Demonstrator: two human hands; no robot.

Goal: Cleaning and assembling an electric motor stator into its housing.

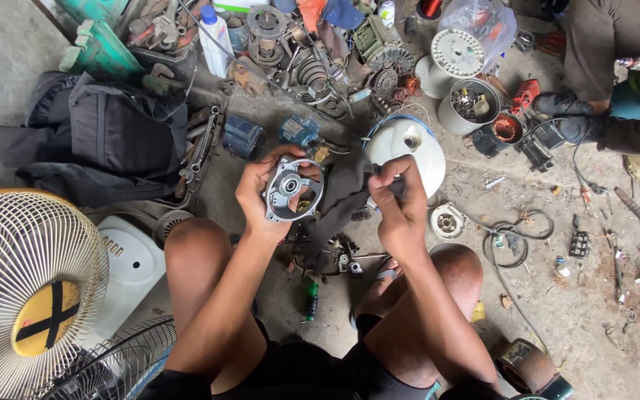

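Observation:
My left hand grips a round grey metal motor end cover with open cut-outs and a centre bearing, held up in front of me. My right hand is closed on a dark rag that hangs down between the two hands and touches the cover's right edge. Both hands are raised above my bare knees as I sit on the concrete floor. Directly behind the right hand lies a white rounded fan housing.
A fan guard with a yellow hub stands at the lower left, a black bag at the left. Motor parts, tools, bottles and wires litter the floor at the back and right. Another person sits at the upper right holding a tool.

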